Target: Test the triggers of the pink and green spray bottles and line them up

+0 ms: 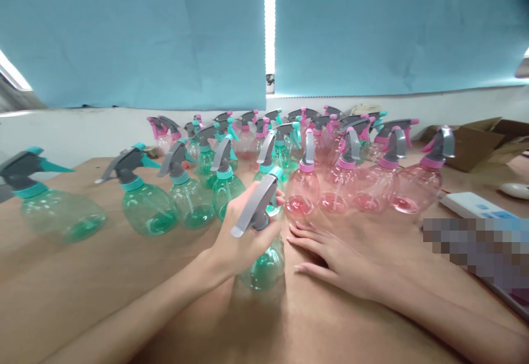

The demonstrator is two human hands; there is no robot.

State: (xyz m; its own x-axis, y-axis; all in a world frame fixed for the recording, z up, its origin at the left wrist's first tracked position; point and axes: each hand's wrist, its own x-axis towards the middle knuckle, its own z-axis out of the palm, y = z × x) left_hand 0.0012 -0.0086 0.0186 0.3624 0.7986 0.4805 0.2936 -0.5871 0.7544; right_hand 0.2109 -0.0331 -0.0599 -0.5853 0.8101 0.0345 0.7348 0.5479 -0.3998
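My left hand [239, 237] is wrapped round the neck of a green spray bottle [264, 267] with a grey trigger head, upright near the middle of the table. My fingers hide its collar. Beside it, my right hand [326, 251] lies flat on the wood with the fingers stretched out, holding nothing. Just beyond the right hand stands a pink spray bottle [303, 190]. Further pink bottles [378, 187] line up to the right. Several green spray bottles [151, 209] stand in a row on the left.
Behind the front row, more pink and green spray bottles [246, 138] crowd the wooden table [198, 320]. On the right are an open cardboard box [475, 143], a white box [475, 205] and a white mouse [514, 189]. Blue blinds [136, 33] hang behind.
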